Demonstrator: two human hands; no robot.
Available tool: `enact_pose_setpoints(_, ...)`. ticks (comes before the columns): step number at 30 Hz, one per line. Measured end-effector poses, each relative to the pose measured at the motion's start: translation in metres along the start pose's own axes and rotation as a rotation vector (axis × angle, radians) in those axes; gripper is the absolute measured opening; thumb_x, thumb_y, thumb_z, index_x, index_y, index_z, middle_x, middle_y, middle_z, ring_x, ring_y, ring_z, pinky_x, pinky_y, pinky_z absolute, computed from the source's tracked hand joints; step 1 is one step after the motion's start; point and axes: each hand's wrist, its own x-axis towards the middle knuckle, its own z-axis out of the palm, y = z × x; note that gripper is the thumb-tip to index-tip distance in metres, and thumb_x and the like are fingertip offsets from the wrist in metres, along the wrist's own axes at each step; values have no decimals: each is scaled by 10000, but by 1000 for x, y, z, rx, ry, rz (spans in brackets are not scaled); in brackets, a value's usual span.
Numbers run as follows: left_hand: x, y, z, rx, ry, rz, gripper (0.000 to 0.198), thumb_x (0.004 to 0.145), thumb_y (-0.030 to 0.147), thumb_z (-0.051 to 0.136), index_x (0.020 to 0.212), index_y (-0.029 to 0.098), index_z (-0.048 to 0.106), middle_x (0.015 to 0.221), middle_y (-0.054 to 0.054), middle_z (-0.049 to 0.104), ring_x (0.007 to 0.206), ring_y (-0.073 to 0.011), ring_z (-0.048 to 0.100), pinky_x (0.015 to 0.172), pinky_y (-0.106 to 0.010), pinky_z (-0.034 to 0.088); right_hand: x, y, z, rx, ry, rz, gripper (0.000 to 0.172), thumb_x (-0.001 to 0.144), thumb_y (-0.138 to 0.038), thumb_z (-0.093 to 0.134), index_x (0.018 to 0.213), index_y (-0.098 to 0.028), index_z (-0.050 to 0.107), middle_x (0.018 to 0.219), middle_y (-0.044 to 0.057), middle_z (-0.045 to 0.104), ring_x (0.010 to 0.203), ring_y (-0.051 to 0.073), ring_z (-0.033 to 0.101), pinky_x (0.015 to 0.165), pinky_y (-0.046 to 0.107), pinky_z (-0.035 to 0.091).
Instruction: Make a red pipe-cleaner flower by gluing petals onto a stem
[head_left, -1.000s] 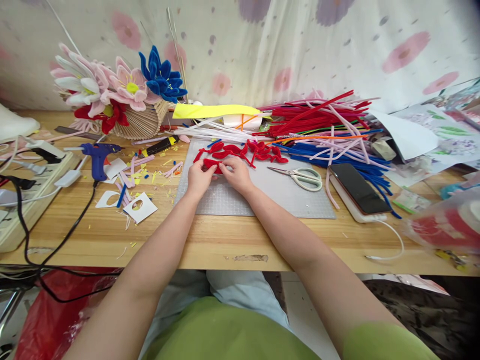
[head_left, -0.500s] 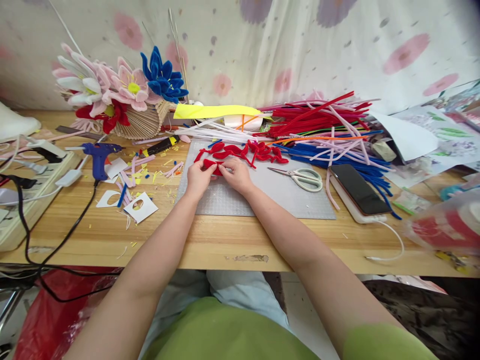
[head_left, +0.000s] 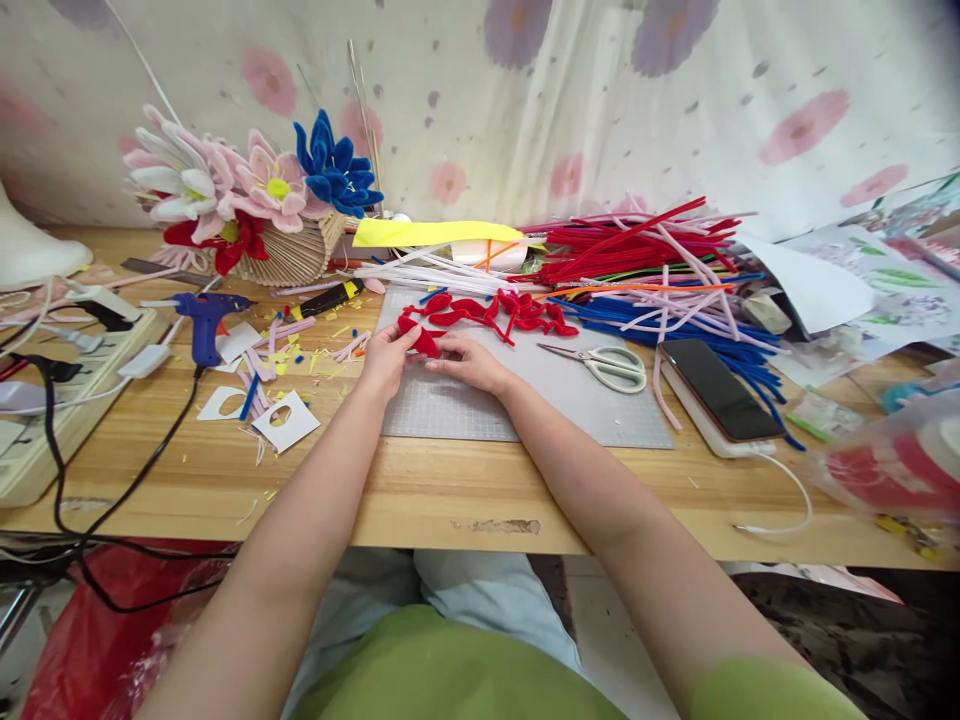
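My left hand pinches a red fuzzy pipe-cleaner petal over the grey cutting mat. Just to the right of that petal is my right hand, its fingers stretched out and loosely apart; whether a fingertip touches the petal's edge I cannot tell. Several more red fuzzy petals lie in a row on the mat beyond both hands. A pair of scissors with pale handles rests on the mat to the right.
Bundles of red and blue pipe cleaners lie behind. A phone sits at right on a white power bank. At left are a blue glue gun, card pieces, a power strip and fuzzy flowers.
My right hand's fingers have come off their pinch and spread out. The red petal now stays in my left hand, tilted. The camera view has shifted slightly.
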Motion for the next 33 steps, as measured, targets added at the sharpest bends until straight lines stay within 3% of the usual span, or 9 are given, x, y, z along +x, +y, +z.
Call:
enact_pose_setpoints(4, -2, -6, 2, 62, -57, -5, 291, 615, 364, 779, 729, 152, 614, 632, 2, 637, 493, -82, 554, 426, -180, 433, 0, -4, 3, 64, -14, 39, 403, 827, -531, 545, 834, -167, 718, 816, 44, 645, 783, 152, 569, 760, 290, 443)
enact_pose_setpoints(9, -3, -8, 1, 203, -116, -7, 373, 631, 507, 742, 668, 156, 618, 421, 39, 492, 324, -32, 361, 301, -155, 197, 0, -7, 5, 223, -86, 59, 453, 736, -587, 620, 775, -147, 722, 699, 23, 610, 683, 139, 535, 684, 278, 437)
enact_pose_setpoints(12, -5, -4, 1, 177, -153, -67, 389, 639, 514, 735, 614, 154, 590, 415, 38, 470, 315, -15, 316, 297, -153, 138, 2, -11, 7, 223, -56, 87, 443, 740, -578, 622, 735, -145, 713, 692, 22, 604, 669, 133, 526, 662, 270, 428)
enact_pose_setpoints(15, -8, -1, 4, 83, -176, -121, 376, 644, 465, 750, 590, 159, 537, 427, 48, 462, 311, 0, 281, 295, -146, 117, 4, -18, 8, 85, 26, 91, 421, 799, -543, 578, 687, -155, 698, 651, 15, 574, 638, 127, 506, 629, 259, 403)
enact_pose_setpoints(20, -10, -4, 10, -7, -76, -171, 374, 650, 353, 769, 571, 169, 453, 397, 84, 388, 299, 9, 247, 290, -133, 111, 2, -30, 8, -304, 159, -16, 441, 884, -477, 489, 617, -173, 666, 616, 39, 541, 680, 155, 486, 677, 288, 376)
enact_pose_setpoints(26, -10, -7, 13, -43, 21, -146, 377, 667, 362, 758, 600, 174, 439, 416, 93, 383, 306, 3, 260, 290, -142, 122, 1, -31, 8, -562, 163, -65, 402, 901, -445, 468, 675, -192, 684, 659, 66, 558, 705, 186, 459, 705, 330, 355)
enact_pose_setpoints(29, -10, -4, 12, -105, -54, -137, 379, 647, 398, 766, 627, 169, 464, 458, 82, 427, 325, -1, 315, 292, -145, 142, 1, -28, 7, -588, 152, -70, 409, 913, -435, 449, 689, -190, 688, 660, 61, 565, 709, 181, 468, 690, 317, 348)
enact_pose_setpoints(33, -11, -4, 11, -122, -143, -146, 365, 593, 307, 810, 654, 160, 481, 474, 83, 444, 340, 3, 335, 296, -133, 141, 1, -25, 8, -549, 115, -51, 415, 923, -418, 435, 687, -189, 689, 662, 54, 572, 701, 172, 479, 669, 301, 341)
